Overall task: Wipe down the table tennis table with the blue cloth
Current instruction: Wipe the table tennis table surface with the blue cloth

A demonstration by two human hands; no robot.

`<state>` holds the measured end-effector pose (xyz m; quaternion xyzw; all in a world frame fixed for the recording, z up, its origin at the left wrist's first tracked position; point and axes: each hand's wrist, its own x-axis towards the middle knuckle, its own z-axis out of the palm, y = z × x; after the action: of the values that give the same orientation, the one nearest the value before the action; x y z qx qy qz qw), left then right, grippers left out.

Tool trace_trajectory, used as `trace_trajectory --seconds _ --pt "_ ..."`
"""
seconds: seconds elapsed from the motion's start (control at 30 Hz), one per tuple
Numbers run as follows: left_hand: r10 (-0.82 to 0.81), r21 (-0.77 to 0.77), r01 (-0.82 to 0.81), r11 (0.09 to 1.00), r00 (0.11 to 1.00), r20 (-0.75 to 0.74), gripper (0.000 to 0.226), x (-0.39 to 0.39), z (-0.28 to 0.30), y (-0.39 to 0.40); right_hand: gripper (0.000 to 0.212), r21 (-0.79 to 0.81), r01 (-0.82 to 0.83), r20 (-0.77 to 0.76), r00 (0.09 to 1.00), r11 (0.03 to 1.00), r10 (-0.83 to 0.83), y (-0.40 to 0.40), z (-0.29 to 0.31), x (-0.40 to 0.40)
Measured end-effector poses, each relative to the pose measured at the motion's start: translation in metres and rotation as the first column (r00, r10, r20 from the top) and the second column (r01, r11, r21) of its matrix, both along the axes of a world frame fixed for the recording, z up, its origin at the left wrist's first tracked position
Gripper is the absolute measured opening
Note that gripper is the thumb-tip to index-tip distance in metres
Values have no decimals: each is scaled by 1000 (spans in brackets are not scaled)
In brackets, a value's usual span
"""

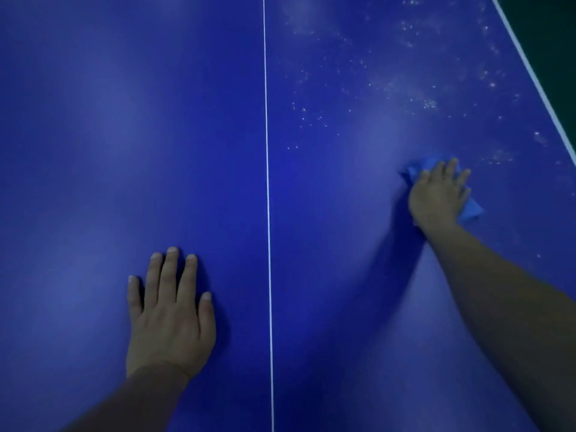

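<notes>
Below, one blue table tennis table fills the view, split by one thin white centre line, with a second white line along its far right edge. Two bare hands are on it: the left hand lies flat near the centre line, fingers straight and slightly spread, holding nothing. Farther right, the right hand presses spread fingers onto the single crumpled blue cloth, just near of many scattered pale specks.

Blue cloth mostly hidden under right hand; table cropped.
</notes>
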<state>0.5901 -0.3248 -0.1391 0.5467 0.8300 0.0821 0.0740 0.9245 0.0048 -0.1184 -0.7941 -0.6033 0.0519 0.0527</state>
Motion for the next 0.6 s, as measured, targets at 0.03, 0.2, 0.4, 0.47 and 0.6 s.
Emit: trace_trajectory --seconds 0.03,0.2,0.4,0.47,0.6 --pt "-1 -8 1 1000 1000 -1 65 -1 0 0 57 9 31 -30 999 999 -31 -2 1 1" --pt "3 -26 -2 1000 1000 4 66 -2 2 1 58 40 -410 -9 912 911 410 -84 -5 -93" --pt "12 -11 -12 1000 1000 16 67 1 4 0 57 116 -582 44 812 805 581 -42 -3 -28" --pt "10 -4 -10 1000 1000 16 67 2 4 2 60 135 -405 65 914 904 399 -2 1 16" --pt "4 -18 -4 1000 1000 12 67 1 4 2 51 94 -139 -41 989 986 143 9 3 4"
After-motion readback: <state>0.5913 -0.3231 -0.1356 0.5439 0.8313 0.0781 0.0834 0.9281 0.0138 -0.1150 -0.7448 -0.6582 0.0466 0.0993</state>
